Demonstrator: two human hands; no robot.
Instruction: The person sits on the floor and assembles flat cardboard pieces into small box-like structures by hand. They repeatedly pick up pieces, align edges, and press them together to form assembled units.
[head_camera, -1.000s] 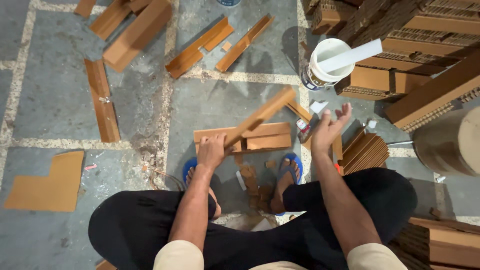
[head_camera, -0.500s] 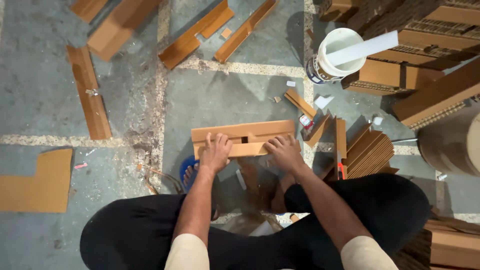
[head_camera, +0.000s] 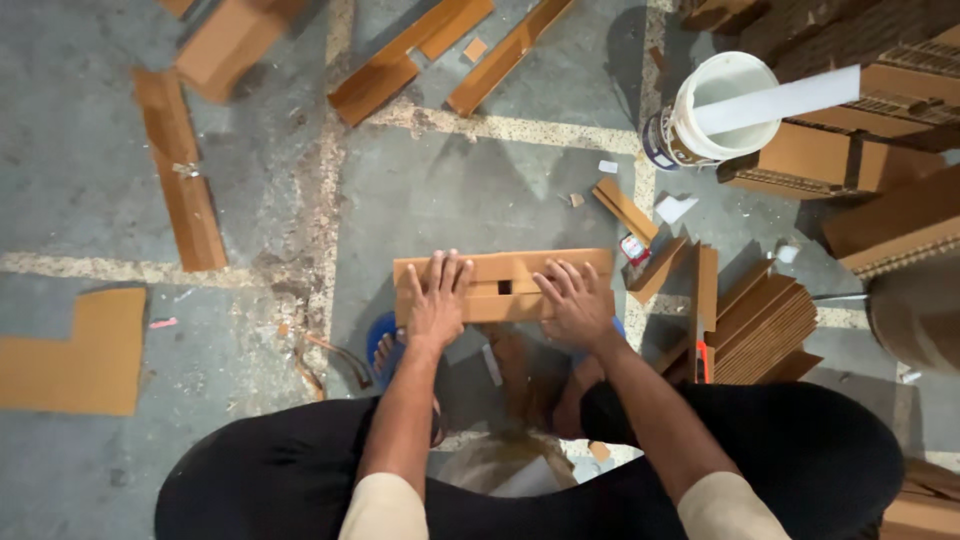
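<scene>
A flat brown cardboard piece (head_camera: 505, 268) with a small square hole in its middle lies on the concrete floor in front of me. My left hand (head_camera: 436, 298) presses flat on its left part, fingers spread. Flat on its right part rests my right hand (head_camera: 572, 300), fingers pointing up and left. Neither hand grips anything. My knees in black trousers fill the bottom of the view, and blue sandals show under the piece.
A white bucket (head_camera: 700, 130) with a white strip across it stands at upper right beside stacked cardboard (head_camera: 880, 90). A pile of cut strips (head_camera: 765, 325) lies to the right. Loose cardboard strips (head_camera: 185, 180) and an L-shaped sheet (head_camera: 75, 350) lie on the left.
A second ago my right hand was raised and a strip was tilted over the piece. Now the strip lies flat and both hands press down on the cardboard.
</scene>
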